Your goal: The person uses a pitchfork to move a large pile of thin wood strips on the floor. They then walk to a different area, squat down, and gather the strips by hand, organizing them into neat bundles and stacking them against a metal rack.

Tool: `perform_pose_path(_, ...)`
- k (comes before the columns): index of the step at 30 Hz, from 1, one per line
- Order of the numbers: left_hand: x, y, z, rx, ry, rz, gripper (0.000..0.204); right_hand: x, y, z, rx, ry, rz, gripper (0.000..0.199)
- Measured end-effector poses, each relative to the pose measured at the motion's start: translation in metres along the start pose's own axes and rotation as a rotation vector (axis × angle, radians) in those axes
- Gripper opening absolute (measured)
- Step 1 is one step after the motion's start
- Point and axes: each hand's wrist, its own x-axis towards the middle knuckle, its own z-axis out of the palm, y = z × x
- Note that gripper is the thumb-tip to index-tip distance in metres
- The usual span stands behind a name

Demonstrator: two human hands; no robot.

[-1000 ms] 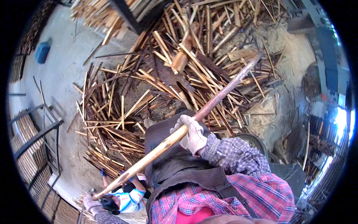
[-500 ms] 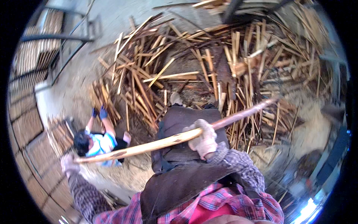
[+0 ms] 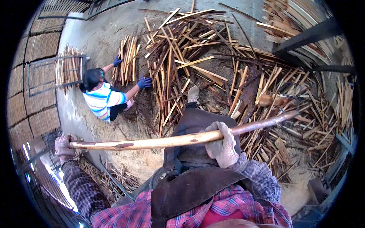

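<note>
Since half a second ago the long wooden pole (image 3: 178,140) has swung nearly level, and the view has turned so the co-worker (image 3: 102,97) now sits above its left end. The gloved left hand (image 3: 63,147) is closed around the pole's butt, steering; the gloved right hand (image 3: 221,146) wraps its middle, bearing the weight. The far tip reaches right, over the heap of wood strips (image 3: 213,72). Beyond the pole, the crouching co-worker's blue gloves sort a small bundle (image 3: 128,59).

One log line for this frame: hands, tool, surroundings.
left hand: gloved, grips pole end | right hand: gloved, grips pole middle | long wooden pole: across body, far end in scrap wood pile | co-worker: crouched, sorting sticks
</note>
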Motion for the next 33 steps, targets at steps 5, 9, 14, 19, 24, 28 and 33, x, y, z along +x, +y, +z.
perform_pose_path(5, -0.041, 0.031, -0.015, -0.02, 0.261, 0.038, 0.014, 0.048, -0.03, -0.025, -0.109, -0.087, 0.003, 0.015)
perform_pose_path(9, -0.047, 0.042, -0.018, -0.026, 0.06, 0.025, 0.013, 0.051, -0.032, -0.022, -0.142, 0.065, -0.022, 0.013)
perform_pose_path(14, -0.029, 0.044, -0.017, -0.097, 0.217, 0.071, 0.011, 0.068, -0.029, -0.022, -0.13, 0.182, -0.088, 0.012)
perform_pose_path(19, 0.0, 0.042, -0.022, -0.18, 0.307, 0.133, 0.009, 0.088, -0.032, -0.006, -0.22, 0.273, -0.267, 0.024)
perform_pose_path(24, 0.008, 0.033, -0.006, -0.162, 0.42, 0.176, 0.011, 0.106, -0.024, -0.019, -0.334, 0.366, -0.326, 0.026)
perform_pose_path(28, 0.018, 0.038, 0.001, -0.21, 0.451, 0.2, 0.013, 0.111, -0.024, -0.017, -0.43, 0.459, -0.275, 0.021)
perform_pose_path(33, 0.014, 0.038, 0.02, -0.182, 0.403, 0.161, 0.014, 0.11, -0.02, -0.006, -0.547, 0.516, -0.208, 0.017)
